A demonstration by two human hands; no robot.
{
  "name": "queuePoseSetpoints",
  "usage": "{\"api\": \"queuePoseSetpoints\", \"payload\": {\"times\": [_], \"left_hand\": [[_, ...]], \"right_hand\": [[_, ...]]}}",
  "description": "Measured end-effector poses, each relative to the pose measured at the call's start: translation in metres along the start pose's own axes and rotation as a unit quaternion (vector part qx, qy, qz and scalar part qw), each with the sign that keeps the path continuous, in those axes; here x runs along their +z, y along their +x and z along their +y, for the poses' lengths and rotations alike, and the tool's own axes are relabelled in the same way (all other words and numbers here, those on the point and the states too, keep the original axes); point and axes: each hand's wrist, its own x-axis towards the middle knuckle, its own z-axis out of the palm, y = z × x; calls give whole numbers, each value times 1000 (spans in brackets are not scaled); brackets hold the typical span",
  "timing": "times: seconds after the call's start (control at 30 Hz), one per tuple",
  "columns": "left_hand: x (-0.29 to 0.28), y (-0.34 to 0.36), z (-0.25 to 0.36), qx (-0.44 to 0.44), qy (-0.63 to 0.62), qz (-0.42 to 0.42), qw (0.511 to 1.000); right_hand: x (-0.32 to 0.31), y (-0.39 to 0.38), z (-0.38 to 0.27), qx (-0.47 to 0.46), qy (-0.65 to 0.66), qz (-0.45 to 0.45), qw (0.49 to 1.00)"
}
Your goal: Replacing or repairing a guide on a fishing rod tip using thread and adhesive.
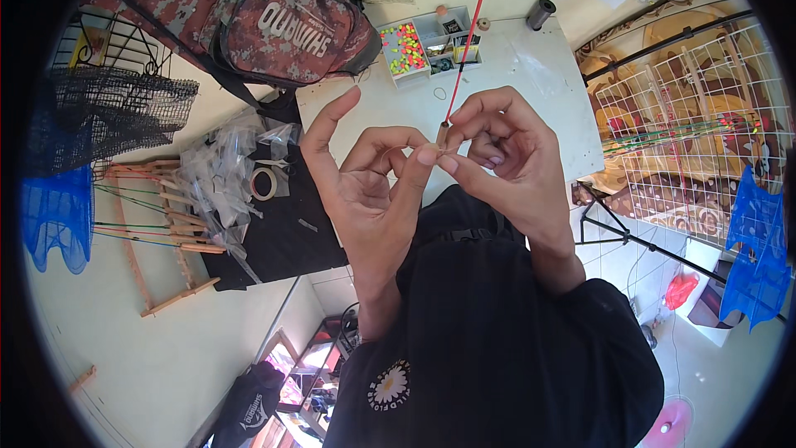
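Both hands are raised close together over the table, pinching a thin, light-coloured line that loops at the fingertips. My left hand grips it between thumb and index finger, with its outer finger stretched up. Thumb and bent fingers of my right hand close on it right beside the left fingertips. A slender red rod with a black band runs from the top of the view down to the fingers, its brown end next to the pinch. Whether the fingers also grip that end is hidden.
On the white table, a divided tray holds bright beads and small packets; a black cylinder stands behind. Left are a camouflage bag, plastic bags and a tape roll. A white wire grid stands right.
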Motion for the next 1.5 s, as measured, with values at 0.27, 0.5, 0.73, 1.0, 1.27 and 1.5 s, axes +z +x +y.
{"api": "queuePoseSetpoints", "payload": {"times": [0.27, 0.5, 0.73, 1.0, 1.27, 1.5], "left_hand": [[0, -1, 3, -20, -15, -4, 1000], [0, -2, 5, -40, -28, -14, 999], [1, -3, 6, -47, -30, -17, 998], [-2, -3, 8, -68, -78, -22, 994], [-3, -3, 4, -38, -72, -33, 996], [-2, -3, 4, -13, -56, -13, 998]], "right_hand": [[2, -4, -3, -67, -63, 26, 995], [7, -7, 2, -122, -154, 86, 977], [8, -7, 5, -177, -193, 109, 959], [2, -8, -2, -159, -170, 50, 971], [1, -10, -5, -134, -138, 34, 981], [-3, -10, -9, -87, -35, -36, 995]]}}
